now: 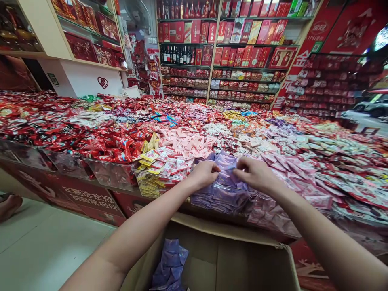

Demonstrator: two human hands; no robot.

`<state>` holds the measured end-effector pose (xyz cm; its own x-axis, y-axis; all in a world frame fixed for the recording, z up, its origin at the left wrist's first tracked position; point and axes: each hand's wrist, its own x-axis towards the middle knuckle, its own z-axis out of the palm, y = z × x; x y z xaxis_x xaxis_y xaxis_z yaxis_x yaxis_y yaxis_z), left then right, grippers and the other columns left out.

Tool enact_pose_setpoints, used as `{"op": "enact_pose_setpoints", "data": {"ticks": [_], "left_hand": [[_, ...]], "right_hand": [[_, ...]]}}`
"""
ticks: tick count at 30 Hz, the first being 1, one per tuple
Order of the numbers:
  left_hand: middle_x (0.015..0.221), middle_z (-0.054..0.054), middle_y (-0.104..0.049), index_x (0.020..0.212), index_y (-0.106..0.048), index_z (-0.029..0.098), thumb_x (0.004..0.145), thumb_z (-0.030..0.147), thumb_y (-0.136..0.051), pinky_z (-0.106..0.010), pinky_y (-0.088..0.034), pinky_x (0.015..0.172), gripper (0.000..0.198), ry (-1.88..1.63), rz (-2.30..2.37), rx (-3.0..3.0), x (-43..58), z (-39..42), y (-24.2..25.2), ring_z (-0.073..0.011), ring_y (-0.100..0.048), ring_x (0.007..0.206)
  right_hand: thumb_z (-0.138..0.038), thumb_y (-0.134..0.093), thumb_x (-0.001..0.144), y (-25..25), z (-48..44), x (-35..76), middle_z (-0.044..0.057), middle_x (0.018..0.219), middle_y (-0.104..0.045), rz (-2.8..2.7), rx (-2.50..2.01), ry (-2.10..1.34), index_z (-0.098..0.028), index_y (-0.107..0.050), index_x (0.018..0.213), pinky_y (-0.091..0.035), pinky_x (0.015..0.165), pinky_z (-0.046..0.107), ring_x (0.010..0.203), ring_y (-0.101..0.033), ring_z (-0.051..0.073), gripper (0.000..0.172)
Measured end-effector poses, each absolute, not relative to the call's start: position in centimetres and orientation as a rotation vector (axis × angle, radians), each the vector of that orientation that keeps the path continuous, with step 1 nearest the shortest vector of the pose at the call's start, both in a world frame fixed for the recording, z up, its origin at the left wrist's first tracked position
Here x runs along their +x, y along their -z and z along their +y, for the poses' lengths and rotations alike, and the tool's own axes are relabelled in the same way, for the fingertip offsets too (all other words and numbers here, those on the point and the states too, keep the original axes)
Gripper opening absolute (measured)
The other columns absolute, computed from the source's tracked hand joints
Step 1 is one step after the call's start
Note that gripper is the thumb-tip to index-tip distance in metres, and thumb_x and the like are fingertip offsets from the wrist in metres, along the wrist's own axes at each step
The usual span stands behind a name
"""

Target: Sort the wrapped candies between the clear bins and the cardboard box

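Note:
Both of my hands work at the purple candy packets (226, 161) heaped in a clear bin at the front of the display. My left hand (204, 173) rests at the left side of this heap, fingers curled together; what they hold, if anything, is hidden. On the other side, my right hand (256, 171) is closed with thumb and fingers pinching a purple packet (231, 166). Below, an open cardboard box (236, 258) has a small pile of more purple packets (171, 262) at its left side.
Pink-and-white packets (174, 163) and yellow packets (150, 157) lie left of the purple ones, pale pink packets (291, 173) right. Clear bin walls (110, 173) edge the display. Shelves of red boxes (188, 32) stand behind. A person's foot (10, 206) shows at far left.

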<state>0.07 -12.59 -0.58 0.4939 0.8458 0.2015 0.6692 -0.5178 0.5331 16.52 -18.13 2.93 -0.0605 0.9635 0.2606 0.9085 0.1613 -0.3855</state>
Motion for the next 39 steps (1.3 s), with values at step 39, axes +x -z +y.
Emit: {"op": "enact_pose_setpoints", "data": {"ticks": [39], "left_hand": [[0.090,0.000,-0.067,0.090,-0.065,0.025,0.072,0.025,-0.042,-0.029,-0.044,0.075,0.029,-0.559,1.334,2.486,-0.1,-13.1,0.5,-0.0185,-0.059,0.083]], "right_hand": [[-0.023,-0.046,0.073,-2.3,-19.2,15.7,0.001,0.064,-0.063,-2.011,-1.881,-0.124,-0.019,-0.054,0.068,-0.034,0.054,0.022,0.060,-0.055,0.013,0.010]]}}
